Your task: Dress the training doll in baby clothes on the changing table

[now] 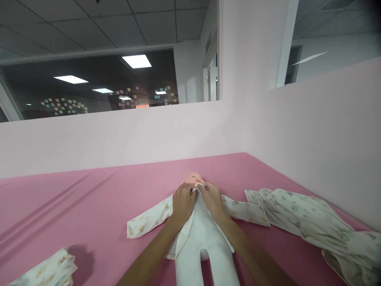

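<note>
A baby doll [205, 234] with a white body lies on its back on the pink surface, its head [193, 177] pointing away from me. Around its upper body is a white baby shirt [151, 214] printed with small figures, sleeves spread to both sides and the front parted over the belly. My left hand [183, 200] pinches the shirt's neckline just below the doll's chin. Close beside it, my right hand [212, 198] is closed on the other side of the same neckline. The fingers partly hide the collar and the doll's neck.
Crumpled printed baby clothes [309, 218] lie to the right, touching the shirt's sleeve. A folded printed cloth [47, 268] is at the lower left. The pink surface [98, 198] ends against white walls [133, 135] at the back and right, with windows above.
</note>
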A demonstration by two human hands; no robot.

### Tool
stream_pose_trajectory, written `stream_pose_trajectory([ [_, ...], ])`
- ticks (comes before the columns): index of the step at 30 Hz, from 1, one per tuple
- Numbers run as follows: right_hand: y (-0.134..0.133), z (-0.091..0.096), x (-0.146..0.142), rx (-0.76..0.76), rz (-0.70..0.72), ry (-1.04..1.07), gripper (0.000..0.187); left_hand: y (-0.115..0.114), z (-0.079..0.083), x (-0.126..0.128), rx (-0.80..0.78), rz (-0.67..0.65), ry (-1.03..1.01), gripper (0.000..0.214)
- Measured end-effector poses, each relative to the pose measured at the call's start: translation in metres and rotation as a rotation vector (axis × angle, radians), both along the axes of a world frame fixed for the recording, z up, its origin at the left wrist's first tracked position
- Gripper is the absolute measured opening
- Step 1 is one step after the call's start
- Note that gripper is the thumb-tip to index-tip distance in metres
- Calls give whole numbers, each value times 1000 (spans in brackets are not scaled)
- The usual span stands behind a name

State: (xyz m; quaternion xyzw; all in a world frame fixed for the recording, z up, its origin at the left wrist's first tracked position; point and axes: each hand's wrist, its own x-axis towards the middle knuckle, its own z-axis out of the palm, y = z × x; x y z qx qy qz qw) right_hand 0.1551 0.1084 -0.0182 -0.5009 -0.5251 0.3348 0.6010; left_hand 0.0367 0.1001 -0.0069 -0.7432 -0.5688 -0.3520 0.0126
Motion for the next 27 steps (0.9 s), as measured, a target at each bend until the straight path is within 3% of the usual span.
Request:
stream_pose_trajectory([
  [4, -7, 3, -1, 41, 25, -76, 25, -1, -1, -1, 18, -25, -10, 17],
  [10, -23, 4, -9, 134, -94, -451, 25, -1, -2, 0, 5, -61, -72, 19],
  [14, -31, 1, -13, 160, -104, -583, 31, -1, 2, -3, -81, -87, -160, 16],
  [20, -34, -2, -12, 202, -53, -655, 37, -2, 19, -20, -440, -336, -379, 22],
  [22, -35, -1, -12, 204, -32, -672, 36, -1, 21, -23, -529, -355, -476, 27],
  [27, -38, 1, -11, 133, -59, -585, 32, 5, 16, -21, -501, -302, -534, 26],
])
